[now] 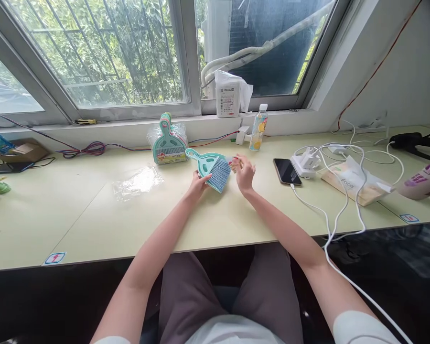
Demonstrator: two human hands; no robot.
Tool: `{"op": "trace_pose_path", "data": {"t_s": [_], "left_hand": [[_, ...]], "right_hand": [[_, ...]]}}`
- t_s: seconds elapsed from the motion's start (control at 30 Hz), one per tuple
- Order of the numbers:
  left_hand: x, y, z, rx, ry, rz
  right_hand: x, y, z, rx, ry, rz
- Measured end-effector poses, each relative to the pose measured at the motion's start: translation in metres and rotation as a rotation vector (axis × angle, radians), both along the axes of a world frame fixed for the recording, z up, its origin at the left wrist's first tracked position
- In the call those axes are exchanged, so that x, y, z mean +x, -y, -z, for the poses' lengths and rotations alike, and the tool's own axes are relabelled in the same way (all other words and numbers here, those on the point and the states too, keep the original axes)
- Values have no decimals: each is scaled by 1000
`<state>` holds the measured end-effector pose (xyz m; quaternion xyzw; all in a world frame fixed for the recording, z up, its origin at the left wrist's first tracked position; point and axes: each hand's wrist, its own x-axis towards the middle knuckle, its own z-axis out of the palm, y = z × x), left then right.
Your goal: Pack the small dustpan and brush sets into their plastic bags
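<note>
A mint-green mini dustpan and brush set (205, 162) is tilted just over the table, its handle pointing to the upper left and its blue-grey bristles (220, 175) to the lower right. My left hand (198, 186) grips its lower edge, with the thumb on the front. Beside the bristles my right hand (245, 175) is closed, fingertips pinching a small, colourful printed label (233, 165), partly hidden by the fingers. Behind stands a group of similar dustpan and brush sets (167, 141) with a printed label across the front. A crinkled clear plastic bag (138, 183) lies to the left.
A bottled drink (259, 128) stands behind my right hand. To the right are a phone (287, 171), a white power strip (304, 167), tangled white cables and a tissue pack (356, 181). A small cardboard box (28, 151) and bundled wires (84, 149) sit at left.
</note>
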<state>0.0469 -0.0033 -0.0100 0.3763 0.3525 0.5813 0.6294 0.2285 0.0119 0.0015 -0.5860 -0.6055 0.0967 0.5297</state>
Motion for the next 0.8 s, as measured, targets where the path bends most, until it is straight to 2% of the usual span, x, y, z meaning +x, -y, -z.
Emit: {"op": "trace_pose_path", "data": {"t_s": [0.13,0.27,0.5,0.67,0.8], "left_hand": [[3,3,-1,45,23,23],[-1,2,-2,57,60,-9],[-2,1,-3,40,24,-23],[-3,1,-2,43,-25,-47],[-4,2,-5,46,-23,-67]], "right_hand": [[-34,22,2,-171,280,-279],[-47,31,4,-311,347,-431],[-37,22,5,-364,327,-419],[-38,20,7,-334,297,-418],[-38,20,10,-255,154,-257]]}}
